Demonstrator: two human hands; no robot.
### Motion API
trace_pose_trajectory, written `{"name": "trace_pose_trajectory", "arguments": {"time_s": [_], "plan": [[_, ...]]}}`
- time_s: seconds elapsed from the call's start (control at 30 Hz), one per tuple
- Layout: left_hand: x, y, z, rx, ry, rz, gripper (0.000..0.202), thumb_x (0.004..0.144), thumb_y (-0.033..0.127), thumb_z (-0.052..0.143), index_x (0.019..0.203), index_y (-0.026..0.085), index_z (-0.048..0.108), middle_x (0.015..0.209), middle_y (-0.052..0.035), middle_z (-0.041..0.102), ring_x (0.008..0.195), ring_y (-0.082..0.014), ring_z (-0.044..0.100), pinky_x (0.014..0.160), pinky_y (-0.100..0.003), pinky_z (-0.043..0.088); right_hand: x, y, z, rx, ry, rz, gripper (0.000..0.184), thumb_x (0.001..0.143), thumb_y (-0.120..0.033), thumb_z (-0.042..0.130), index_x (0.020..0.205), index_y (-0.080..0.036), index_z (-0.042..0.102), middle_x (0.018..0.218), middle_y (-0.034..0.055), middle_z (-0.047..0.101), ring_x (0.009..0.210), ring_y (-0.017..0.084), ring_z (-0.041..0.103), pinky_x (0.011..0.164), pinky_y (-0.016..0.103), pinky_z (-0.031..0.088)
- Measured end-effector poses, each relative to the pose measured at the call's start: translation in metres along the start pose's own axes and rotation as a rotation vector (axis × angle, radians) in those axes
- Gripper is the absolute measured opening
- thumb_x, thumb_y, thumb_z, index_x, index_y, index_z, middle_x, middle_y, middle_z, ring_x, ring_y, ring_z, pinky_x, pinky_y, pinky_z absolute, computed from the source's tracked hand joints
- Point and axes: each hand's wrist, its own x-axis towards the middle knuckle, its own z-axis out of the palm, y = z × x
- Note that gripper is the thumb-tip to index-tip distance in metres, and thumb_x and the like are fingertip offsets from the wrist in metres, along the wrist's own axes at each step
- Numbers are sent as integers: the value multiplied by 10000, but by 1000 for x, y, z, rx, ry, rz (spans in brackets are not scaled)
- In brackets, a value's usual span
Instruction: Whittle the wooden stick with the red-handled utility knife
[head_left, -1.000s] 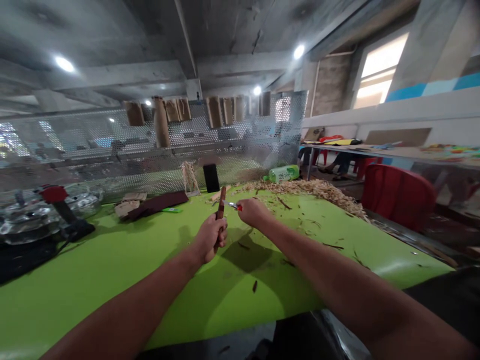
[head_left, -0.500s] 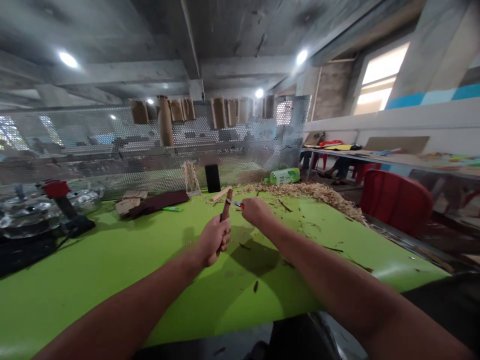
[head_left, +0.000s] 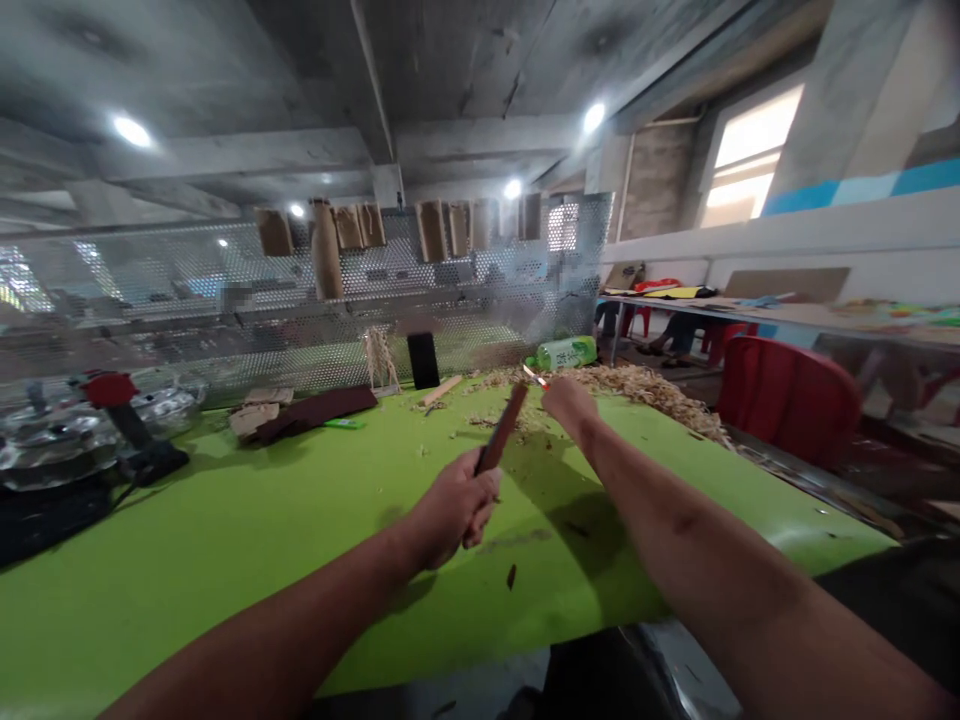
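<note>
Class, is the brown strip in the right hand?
No, the left hand grips the brown strip, while the right hand holds a bladed tool.

Left flank: from your left hand (head_left: 457, 503) outward, you have a wide stretch of green tabletop (head_left: 247, 530), ending at the red-topped post (head_left: 120, 402).
Gap between hands: passable, but narrowed by the brown strip (head_left: 505, 430) rising from your left hand and the blade (head_left: 533, 376) extending from your right hand (head_left: 571, 402); the two stand apart.
Far left: maroon sheet (head_left: 322, 410) lies low across your path.
Far centre: black slab (head_left: 423, 361) stands upright before the perforated panel (head_left: 281, 345), which bars you.
Far right: shavings pile (head_left: 652, 397) and green bottle (head_left: 567, 352) obstruct you.
Near edge: open to you above one dark chip (head_left: 511, 577).
</note>
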Motion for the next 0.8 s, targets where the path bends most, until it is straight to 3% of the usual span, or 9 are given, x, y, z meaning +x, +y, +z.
{"name": "trace_pose_trajectory", "arguments": {"time_s": [0.1,0.23,0.3,0.57,0.8], "plan": [[11,-1,-11,-98,138,27,349,918,351,537,1211,180,451,630,87,450,390,-44,303,346,-175,268,-4,-12,1,88,37,-38,357,905,-236,453,1128,-158,720,1066,187,712,963,254,683,758,289,469],[24,-1,-29,-113,285,42,116,863,241,526,938,204,446,565,100,388,378,-49,298,344,-175,241,-36,-50,9,65,24,-261,343,898,-255,446,1083,-193,728,1002,136,735,899,224,682,714,257,448],[27,1,-32,-106,350,59,117,823,195,520,857,214,410,541,102,368,383,-53,312,349,-175,239,-53,-64,14,22,-16,-366,335,883,-252,453,1062,-212,734,976,114,742,866,211,680,707,251,441],[30,6,-30,-120,361,96,149,791,186,522,892,219,417,535,107,372,384,-61,340,370,-181,285,-87,-81,14,-125,-55,-532,321,908,-225,425,1032,-229,721,942,104,742,832,198,690,698,252,452],[29,8,-22,-43,434,85,59,882,242,469,880,218,416,563,102,357,368,-50,303,350,-181,249,-94,-83,8,-176,-21,-549,329,924,-219,414,1033,-194,724,946,143,737,879,226,698,753,289,483]]}}
